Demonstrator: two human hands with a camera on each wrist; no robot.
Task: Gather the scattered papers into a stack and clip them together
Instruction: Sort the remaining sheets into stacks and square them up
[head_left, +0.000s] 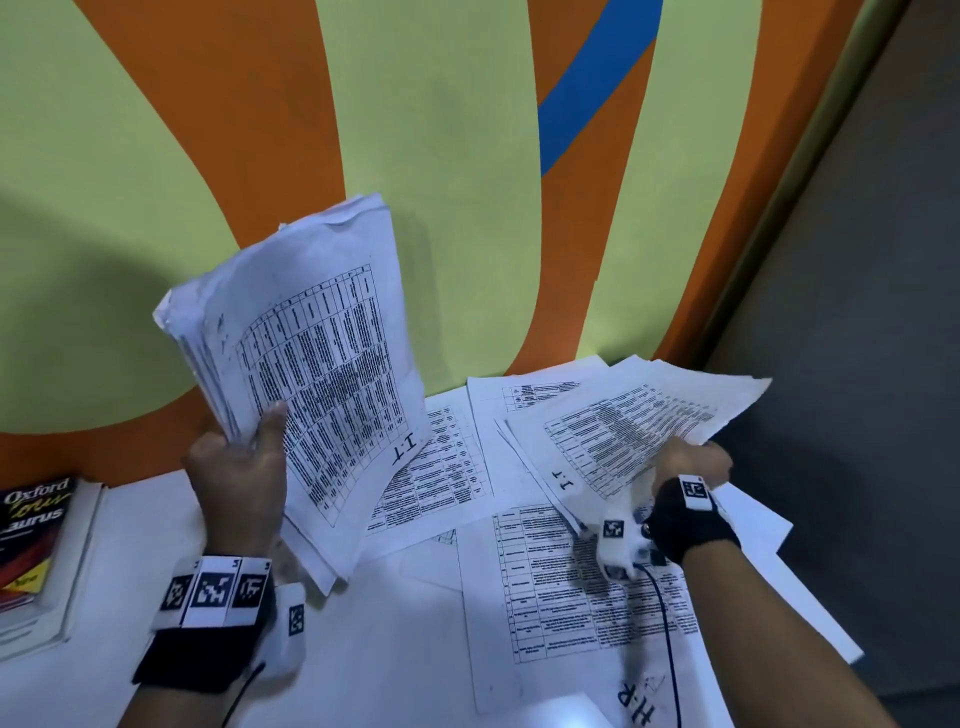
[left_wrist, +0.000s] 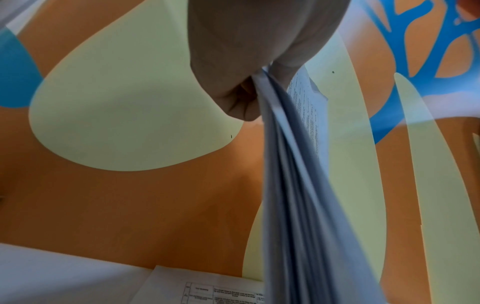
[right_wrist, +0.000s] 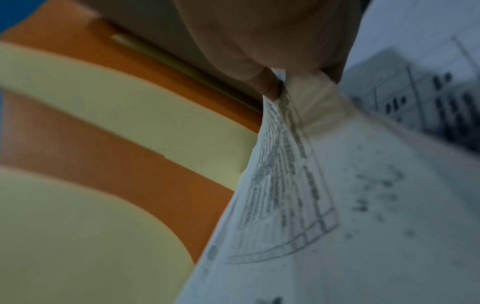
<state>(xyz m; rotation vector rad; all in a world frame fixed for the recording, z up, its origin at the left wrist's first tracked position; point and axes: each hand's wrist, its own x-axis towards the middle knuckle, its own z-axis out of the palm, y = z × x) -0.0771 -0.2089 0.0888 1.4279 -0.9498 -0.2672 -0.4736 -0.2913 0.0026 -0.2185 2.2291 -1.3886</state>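
Observation:
My left hand (head_left: 244, 457) grips a thick stack of printed sheets (head_left: 317, 374) by its lower left edge and holds it upright above the white table (head_left: 395, 649); the thumb lies across the front page. From the left wrist view the same stack (left_wrist: 298, 185) hangs edge-on from the fingers (left_wrist: 239, 102). My right hand (head_left: 691, 462) pinches a few sheets (head_left: 639, 426) marked "I.T" and lifts their near edge off the table at the right. The right wrist view shows the fingertips (right_wrist: 270, 88) pinching those sheets (right_wrist: 298, 195). Several loose sheets (head_left: 571, 582) lie flat beneath. No clip is in view.
A stack of books (head_left: 36, 540), an Oxford thesaurus on top, sits at the table's left edge. An orange, green and blue wall (head_left: 467, 182) rises right behind the table. A dark floor (head_left: 857, 364) drops away past the table's right edge.

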